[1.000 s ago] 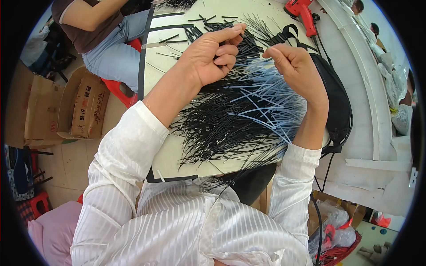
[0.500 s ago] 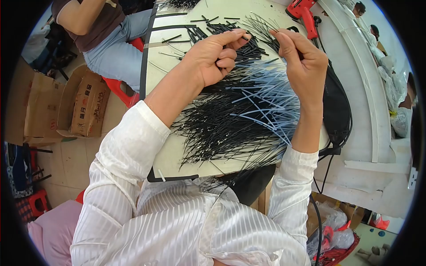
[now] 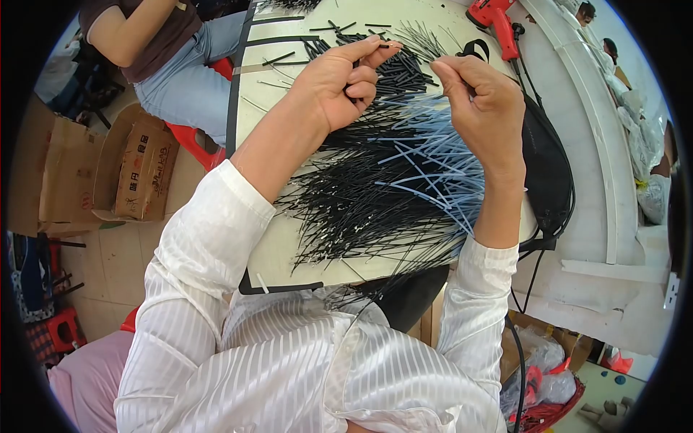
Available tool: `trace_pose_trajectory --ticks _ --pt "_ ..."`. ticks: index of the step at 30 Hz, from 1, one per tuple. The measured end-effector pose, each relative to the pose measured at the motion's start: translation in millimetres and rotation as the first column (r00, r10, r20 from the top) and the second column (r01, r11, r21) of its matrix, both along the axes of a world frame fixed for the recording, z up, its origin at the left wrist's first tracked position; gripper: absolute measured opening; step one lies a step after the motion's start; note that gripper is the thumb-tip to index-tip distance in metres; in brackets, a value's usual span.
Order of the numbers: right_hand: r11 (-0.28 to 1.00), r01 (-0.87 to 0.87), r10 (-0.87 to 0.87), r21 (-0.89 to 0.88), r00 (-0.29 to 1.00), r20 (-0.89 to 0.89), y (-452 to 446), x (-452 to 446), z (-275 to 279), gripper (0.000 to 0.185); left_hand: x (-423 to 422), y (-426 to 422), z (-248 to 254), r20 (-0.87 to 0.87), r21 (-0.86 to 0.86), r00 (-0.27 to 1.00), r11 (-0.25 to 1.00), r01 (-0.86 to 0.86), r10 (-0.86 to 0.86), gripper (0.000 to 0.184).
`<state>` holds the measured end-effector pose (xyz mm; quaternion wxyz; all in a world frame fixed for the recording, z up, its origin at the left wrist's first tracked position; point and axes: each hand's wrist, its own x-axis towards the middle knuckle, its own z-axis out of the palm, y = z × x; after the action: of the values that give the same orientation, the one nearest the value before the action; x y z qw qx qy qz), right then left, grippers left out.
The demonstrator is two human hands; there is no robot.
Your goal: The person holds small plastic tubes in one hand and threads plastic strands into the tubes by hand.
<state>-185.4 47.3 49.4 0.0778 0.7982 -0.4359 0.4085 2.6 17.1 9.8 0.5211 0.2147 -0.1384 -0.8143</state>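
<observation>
My left hand [image 3: 338,83] is closed above the left part of a pile of short black tubes [image 3: 401,74], with a small black tube pinched at the fingertips and more black pieces in the curled fingers. To its right, my right hand [image 3: 482,101] is closed in a pinch; whatever it holds is too small to make out. Thin dark wires [image 3: 422,40] fan out beyond both hands. Below them lies a wide bundle of black wires [image 3: 361,195], with pale blue strands [image 3: 433,151] along its right side.
A red heat gun [image 3: 497,25] lies at the table's far right, near a black bag [image 3: 548,173]. Another person [image 3: 137,32] sits at the far left. Cardboard boxes [image 3: 137,169] and a red stool [image 3: 191,148] stand left of the table [image 3: 289,270].
My right hand moved up to the wires at the back, then came slightly back down and left. My left hand shifted slightly left, and a tube now shows at its fingertips.
</observation>
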Motion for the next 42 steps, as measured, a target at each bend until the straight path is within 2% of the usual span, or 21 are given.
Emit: trace_pose_trajectory --ticks 8,12,18,23,32,42 --pt "0.997 0.081 -0.080 0.014 0.995 -0.067 2 3 -2 0.008 0 -3 -2 0.018 -0.006 1.000 1.000 -0.003 0.003 0.015" --pt "0.995 0.070 -0.076 -0.075 0.994 -0.081 -1 4 -5 0.007 -3 0 0 0.157 -0.034 0.983 0.996 -0.086 0.090 0.015" --pt "0.996 0.082 -0.084 -0.042 0.995 -0.062 1 16 -9 0.007 -6 2 -2 0.138 0.036 0.989 0.997 -0.064 0.058 0.019" --pt "0.999 -0.048 0.049 -0.022 0.997 0.055 -9 10 -12 0.008 -7 2 -4 0.120 0.092 0.992 0.995 -0.047 0.036 0.022" --pt "0.994 0.023 -0.048 -0.108 0.971 -0.236 -3 -8 -4 0.009 -7 1 -2 0.162 0.056 0.984 0.995 -0.078 0.068 0.021" --pt "0.991 0.027 -0.055 -0.128 0.973 -0.223 -5 -8 -7 0.008 -6 1 -4 0.169 0.016 0.981 0.995 -0.101 0.097 0.015"
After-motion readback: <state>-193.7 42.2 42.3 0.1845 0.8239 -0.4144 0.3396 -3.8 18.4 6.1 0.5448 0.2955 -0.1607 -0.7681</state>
